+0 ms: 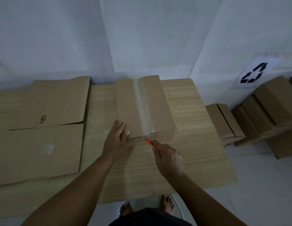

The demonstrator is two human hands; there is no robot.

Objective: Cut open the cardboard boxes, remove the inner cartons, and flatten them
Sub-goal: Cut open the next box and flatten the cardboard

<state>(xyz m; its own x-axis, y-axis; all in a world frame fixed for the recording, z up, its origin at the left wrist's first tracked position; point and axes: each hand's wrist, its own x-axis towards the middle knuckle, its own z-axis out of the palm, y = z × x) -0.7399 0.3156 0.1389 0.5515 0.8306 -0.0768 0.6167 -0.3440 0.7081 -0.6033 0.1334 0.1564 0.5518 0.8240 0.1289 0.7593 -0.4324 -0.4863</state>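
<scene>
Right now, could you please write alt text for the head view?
A right hand holds an orange cutter at the taped seam of a closed cardboard box on a wooden table, while the left hand steadies the box. Flattened cardboard lies left.

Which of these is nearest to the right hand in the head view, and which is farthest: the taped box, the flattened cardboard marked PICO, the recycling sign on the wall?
Measured from the right hand, which holds the orange cutter:
1. Taped box, just ahead on the table, at the cutter's tip.
2. Flattened cardboard marked PICO, on the left of the table.
3. Recycling sign, up on the right wall.
</scene>
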